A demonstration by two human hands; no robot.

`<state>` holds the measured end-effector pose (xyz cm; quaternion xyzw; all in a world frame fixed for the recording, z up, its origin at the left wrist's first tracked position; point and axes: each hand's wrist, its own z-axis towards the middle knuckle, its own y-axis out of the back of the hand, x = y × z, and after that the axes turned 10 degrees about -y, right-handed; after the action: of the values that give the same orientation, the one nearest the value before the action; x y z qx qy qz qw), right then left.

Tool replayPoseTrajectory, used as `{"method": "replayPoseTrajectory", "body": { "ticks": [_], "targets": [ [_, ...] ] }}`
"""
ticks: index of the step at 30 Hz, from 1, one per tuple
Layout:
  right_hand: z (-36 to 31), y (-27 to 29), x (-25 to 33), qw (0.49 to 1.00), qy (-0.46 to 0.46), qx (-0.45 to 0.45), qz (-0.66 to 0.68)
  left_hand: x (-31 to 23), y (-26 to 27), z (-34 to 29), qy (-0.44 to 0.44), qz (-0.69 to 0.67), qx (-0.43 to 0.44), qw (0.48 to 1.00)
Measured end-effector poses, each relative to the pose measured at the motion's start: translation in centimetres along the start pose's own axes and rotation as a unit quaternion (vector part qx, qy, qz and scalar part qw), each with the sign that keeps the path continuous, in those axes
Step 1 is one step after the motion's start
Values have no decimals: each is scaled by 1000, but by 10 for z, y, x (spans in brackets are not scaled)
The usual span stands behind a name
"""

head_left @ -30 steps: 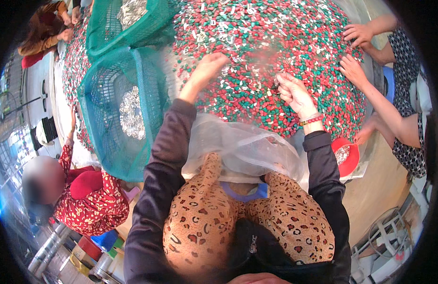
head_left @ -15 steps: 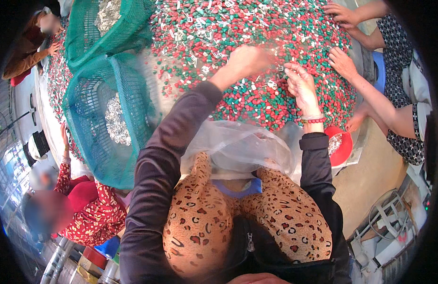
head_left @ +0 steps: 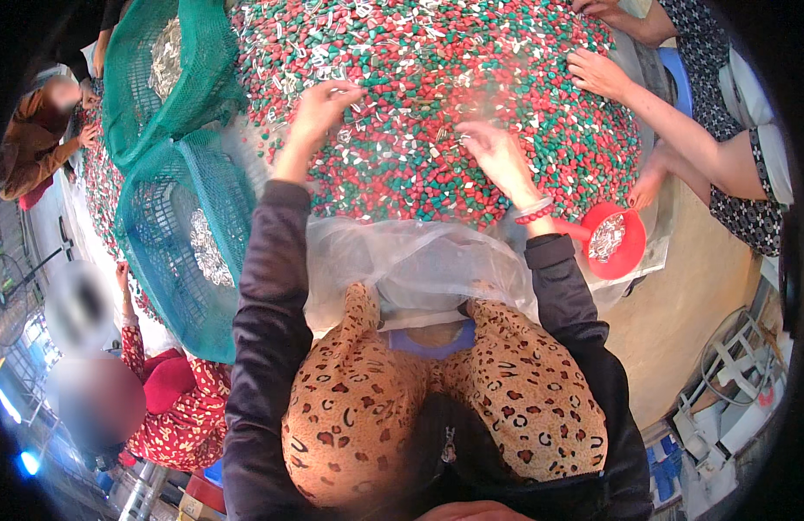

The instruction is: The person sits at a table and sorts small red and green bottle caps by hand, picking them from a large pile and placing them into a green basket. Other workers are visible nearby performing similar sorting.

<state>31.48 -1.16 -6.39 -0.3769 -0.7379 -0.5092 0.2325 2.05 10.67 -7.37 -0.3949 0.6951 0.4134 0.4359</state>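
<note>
A wide layer of small red and green pebble-like pieces [head_left: 402, 178] covers the table, with thin white and metallic bits mixed among them. Over its left part is my left hand [head_left: 326, 111], fingers bent and fingertips drawn together; anything between them is too small to make out. My right hand [head_left: 499, 158], wearing a red bead bracelet, reaches over the middle of the layer. Its thumb and fingers come together in a pinch, and what they hold, if anything, cannot be seen. Beside my right wrist sits a red scoop [head_left: 632, 247] with shiny metallic pieces inside.
Two green mesh-lined baskets, a far one [head_left: 115, 95] and a near one [head_left: 146, 234], hold pale metallic pieces at left. Clear plastic sheeting [head_left: 402, 260] hangs over the table's near edge. Co-workers' hands [head_left: 597, 74] reach in from the right; other people sit at left.
My left hand has swung left, away from the middle of the pieces. My right hand has moved left and slightly nearer. The whole view has shifted a little.
</note>
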Motion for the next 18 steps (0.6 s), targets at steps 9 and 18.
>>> {"method": "replayPoseTrajectory", "body": {
  "ticks": [9,18],
  "targets": [
    [12,-17,15,961,69,9,-266,-56,9,-27,21,-576,54,815],
    [-33,-46,57,970,63,132,-194,-49,-6,-24,-125,162,11,979]
  ]
}}
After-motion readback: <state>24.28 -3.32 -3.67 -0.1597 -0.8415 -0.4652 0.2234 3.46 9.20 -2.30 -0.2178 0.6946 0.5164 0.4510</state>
